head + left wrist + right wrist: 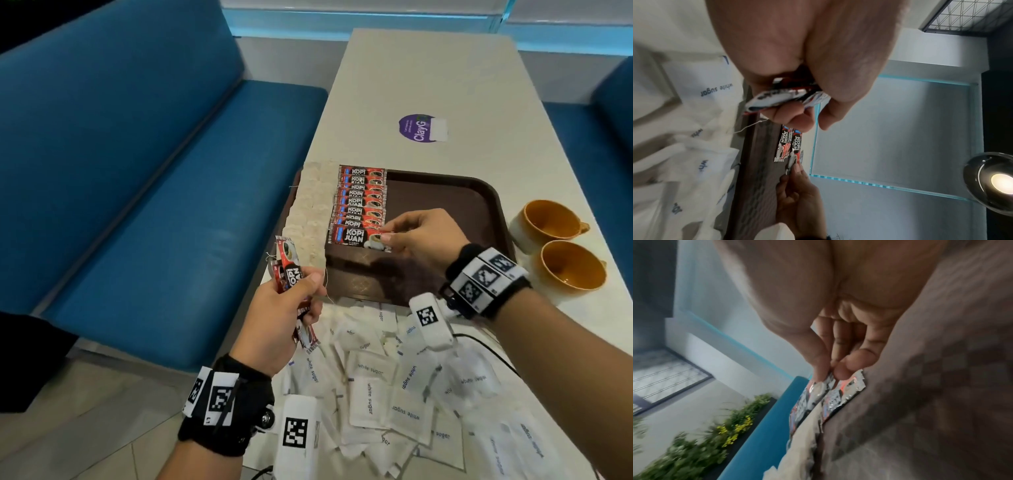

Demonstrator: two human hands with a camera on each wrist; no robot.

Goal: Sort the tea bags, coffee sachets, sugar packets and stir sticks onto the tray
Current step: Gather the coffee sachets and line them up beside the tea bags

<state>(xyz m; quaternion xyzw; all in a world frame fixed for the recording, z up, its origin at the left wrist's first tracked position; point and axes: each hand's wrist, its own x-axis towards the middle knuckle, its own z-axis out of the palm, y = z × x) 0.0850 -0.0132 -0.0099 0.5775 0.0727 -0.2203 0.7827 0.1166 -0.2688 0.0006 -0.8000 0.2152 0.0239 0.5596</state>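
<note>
A brown tray (445, 195) lies on the pale table. Along its left side lies a column of beige tea bags (308, 212), and beside it a column of red Kopi Juan coffee sachets (361, 197). My right hand (416, 240) pinches the right end of the nearest coffee sachet (356, 236), low over the tray (920, 386). My left hand (291, 301) grips a small bunch of coffee sachets (291, 270) at the tray's near left corner; these held sachets (785, 95) show edge-on in the left wrist view. White sugar packets (404, 380) lie heaped in front of the tray.
Two orange-lined cups (555, 246) stand right of the tray. A purple sticker (423, 128) marks the table farther back. A blue bench (154, 188) runs along the left; the table's left edge is close to my left hand. A black cable (486, 346) crosses the sugar heap.
</note>
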